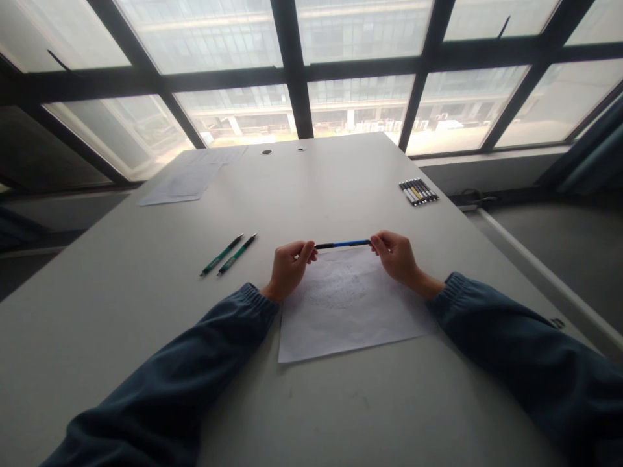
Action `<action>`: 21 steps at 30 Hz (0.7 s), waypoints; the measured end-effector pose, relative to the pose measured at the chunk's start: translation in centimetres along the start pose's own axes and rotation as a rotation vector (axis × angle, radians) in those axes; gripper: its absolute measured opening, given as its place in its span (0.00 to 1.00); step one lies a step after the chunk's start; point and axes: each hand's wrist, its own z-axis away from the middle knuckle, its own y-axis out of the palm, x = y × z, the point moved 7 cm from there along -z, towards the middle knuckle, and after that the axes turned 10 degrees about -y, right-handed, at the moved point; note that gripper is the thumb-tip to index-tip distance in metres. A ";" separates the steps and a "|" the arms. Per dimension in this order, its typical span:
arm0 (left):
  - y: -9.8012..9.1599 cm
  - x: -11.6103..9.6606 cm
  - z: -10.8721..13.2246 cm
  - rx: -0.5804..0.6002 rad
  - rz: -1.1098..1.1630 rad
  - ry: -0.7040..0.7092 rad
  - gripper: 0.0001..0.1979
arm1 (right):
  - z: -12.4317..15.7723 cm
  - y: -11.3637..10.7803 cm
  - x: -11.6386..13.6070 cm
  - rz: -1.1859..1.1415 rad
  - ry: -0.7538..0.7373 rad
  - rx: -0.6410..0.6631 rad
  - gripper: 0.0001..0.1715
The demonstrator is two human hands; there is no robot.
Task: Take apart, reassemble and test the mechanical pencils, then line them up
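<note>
A blue and black pen [343, 244] is stretched level between my two hands, over the far edge of a white sheet of paper [350, 324]. My left hand [291, 264] pinches its black end between thumb and fingers. At the other end, my right hand [395, 256] is closed on the tip in the same way. Faint scribbled marks cover the upper middle of the sheet, which lies flat on the table under both wrists. To the left of my left hand, a green and black pen [237, 253] lies beside a second green pen [221, 255].
The white table [311, 194] reaches to the windows. Several pens [419, 192] lie side by side near its right edge. More paper sheets [187, 176] lie at the far left. Two round holes, one a cable hole [267, 152], sit at the far end.
</note>
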 end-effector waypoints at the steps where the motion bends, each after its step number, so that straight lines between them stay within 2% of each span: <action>1: 0.0 0.0 0.0 0.000 0.003 0.000 0.23 | 0.0 0.0 0.0 0.003 0.000 -0.001 0.25; 21: 0.1 0.2 -0.1 0.012 0.000 0.005 0.24 | 0.1 0.0 -0.3 -0.007 -0.002 0.000 0.24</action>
